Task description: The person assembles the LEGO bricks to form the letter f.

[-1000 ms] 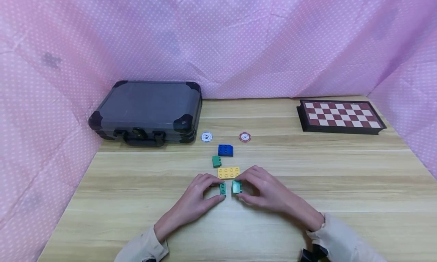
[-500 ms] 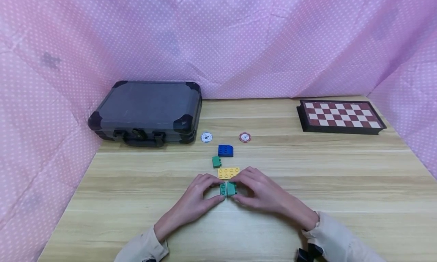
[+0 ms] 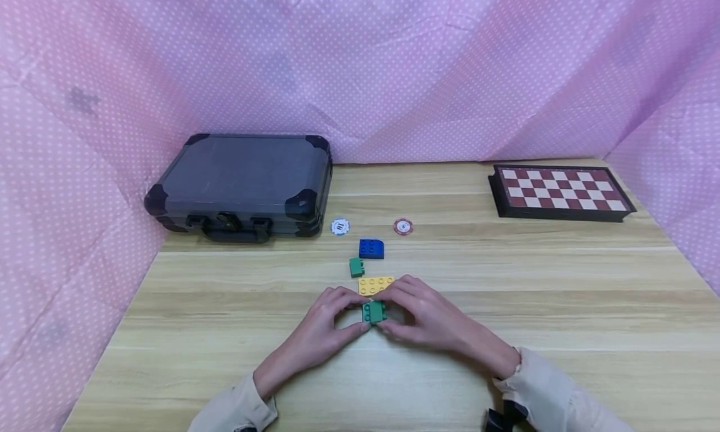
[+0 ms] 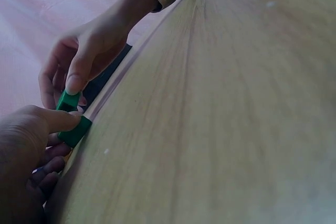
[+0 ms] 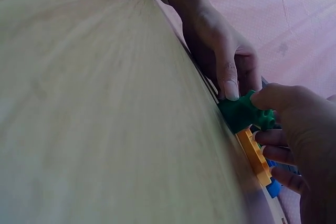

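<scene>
Hands meet just in front of the yellow brick (image 3: pixel 375 285): the left hand (image 3: pixel 329 319) and right hand (image 3: pixel 423 316) each pinch one of two green bricks (image 3: pixel 374 311), pressed side by side. Uneven squeezing could likely pop them apart or knock the yellow brick.

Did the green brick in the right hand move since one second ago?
Yes. The right hand slid its green brick leftward, under the unmoved yellow brick, until it met the left hand's brick.

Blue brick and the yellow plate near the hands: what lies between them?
In the head view, a small green brick lies between the blue brick and the yellow plate, slightly left of their line, on the table.
</scene>
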### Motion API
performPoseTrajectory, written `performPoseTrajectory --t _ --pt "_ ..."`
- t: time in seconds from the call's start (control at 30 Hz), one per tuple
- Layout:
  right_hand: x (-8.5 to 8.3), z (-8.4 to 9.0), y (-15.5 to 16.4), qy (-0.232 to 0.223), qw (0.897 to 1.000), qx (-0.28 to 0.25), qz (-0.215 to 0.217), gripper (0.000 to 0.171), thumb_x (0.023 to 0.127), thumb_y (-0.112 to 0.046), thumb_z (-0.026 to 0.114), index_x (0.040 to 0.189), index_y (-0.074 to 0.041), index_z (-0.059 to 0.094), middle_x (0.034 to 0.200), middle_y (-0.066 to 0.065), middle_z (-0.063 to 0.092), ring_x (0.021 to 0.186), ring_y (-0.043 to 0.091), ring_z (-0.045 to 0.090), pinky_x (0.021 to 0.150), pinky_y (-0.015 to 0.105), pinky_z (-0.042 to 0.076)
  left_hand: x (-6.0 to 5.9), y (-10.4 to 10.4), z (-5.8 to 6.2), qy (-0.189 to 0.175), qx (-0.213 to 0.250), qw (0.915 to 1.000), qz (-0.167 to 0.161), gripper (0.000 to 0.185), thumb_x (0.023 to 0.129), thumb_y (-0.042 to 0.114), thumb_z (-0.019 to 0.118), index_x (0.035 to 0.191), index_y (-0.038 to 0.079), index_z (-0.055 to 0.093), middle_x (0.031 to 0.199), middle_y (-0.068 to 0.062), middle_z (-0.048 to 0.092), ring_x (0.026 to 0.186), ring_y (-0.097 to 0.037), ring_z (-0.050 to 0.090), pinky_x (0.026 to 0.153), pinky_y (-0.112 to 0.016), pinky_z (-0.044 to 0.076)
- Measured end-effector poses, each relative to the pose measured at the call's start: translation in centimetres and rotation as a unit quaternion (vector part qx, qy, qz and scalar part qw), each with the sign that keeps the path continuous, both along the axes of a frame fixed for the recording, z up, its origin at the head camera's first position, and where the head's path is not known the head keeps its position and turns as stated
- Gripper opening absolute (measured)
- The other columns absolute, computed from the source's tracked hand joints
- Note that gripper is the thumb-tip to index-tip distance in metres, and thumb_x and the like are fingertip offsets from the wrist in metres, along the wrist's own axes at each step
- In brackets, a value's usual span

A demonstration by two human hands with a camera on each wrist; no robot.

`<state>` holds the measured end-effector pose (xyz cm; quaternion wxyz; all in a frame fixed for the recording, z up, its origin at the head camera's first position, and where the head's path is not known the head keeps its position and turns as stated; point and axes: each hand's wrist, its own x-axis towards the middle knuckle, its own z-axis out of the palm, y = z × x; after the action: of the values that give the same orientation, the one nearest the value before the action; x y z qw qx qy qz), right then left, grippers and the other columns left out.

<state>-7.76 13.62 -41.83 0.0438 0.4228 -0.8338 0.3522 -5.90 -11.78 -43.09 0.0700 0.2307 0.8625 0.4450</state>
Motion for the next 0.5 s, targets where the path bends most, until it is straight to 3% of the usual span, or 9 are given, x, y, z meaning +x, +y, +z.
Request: performPoseTrajectory --t 0.5 --pt "-0.06 -0.42 -0.60 -0.004 1.000 -0.027 -0.004 0.040 0.090 -0.025 0.082 0.125 -0.013 0.068 0.121 -0.004 0.065 0.111 0.011 0.058 0.093 0.033 0.054 -0.08 0.00 -0.09 -0.006 -0.006 1.0000 0.002 0.034 0.093 0.026 0.080 0.126 0.019 0.071 0.122 0.010 0.064 0.115 -0.014 0.055 0.099 -0.045 0.049"
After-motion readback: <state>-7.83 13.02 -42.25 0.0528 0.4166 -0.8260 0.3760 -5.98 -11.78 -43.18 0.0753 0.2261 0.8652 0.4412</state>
